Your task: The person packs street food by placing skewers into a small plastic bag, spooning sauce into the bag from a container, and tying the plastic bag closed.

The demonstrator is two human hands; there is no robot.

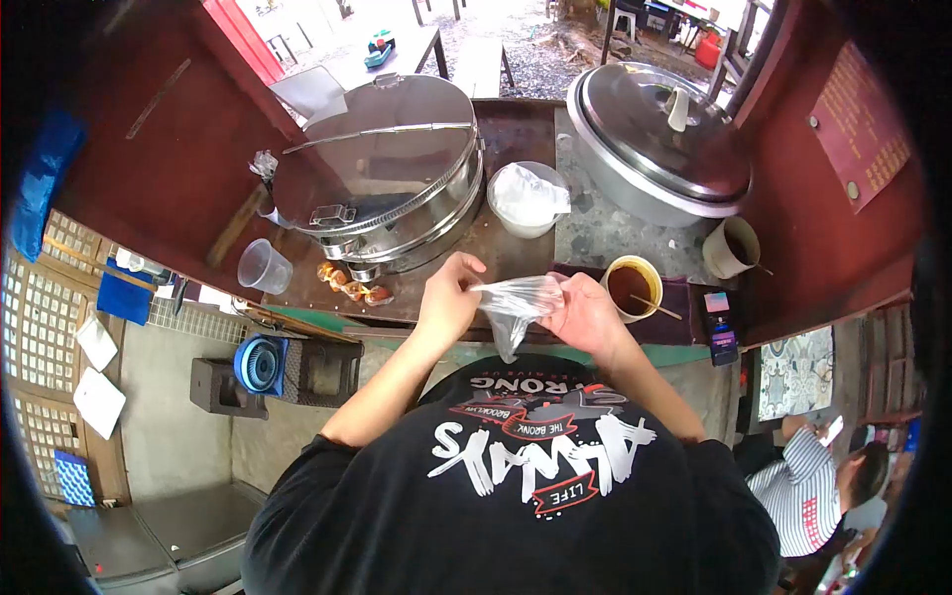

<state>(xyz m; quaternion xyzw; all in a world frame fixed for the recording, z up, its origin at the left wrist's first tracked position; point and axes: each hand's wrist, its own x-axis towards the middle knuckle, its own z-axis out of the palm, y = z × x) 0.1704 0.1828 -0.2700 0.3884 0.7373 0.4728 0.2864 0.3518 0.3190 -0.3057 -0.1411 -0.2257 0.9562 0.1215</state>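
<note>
Head camera: just in front of my black shirt, a thin clear plastic bag is stretched across the near edge of the counter. My 2 hands are apart, each closed on the bag: the left hand pinches 1 end between thumb and fingers, and the right hand grips the other. Gripping both ends seems to keep the film taut, while a loose part hangs below.

Just beyond my right hand, a cup of brown sauce stands within easy reach, its stick jutting over the rim, probably so I can grab it. A black device lies to its right. On my left, at least 3 small wrapped bundles sit in front of the round metal steamer, near a clear cup.

Farther back, a white tub stands between the steamer and a big lidded pot; its central place likely suits either hand. Both vessels are covered, presumably to shield their contents. Outside stands a pale bench.
</note>
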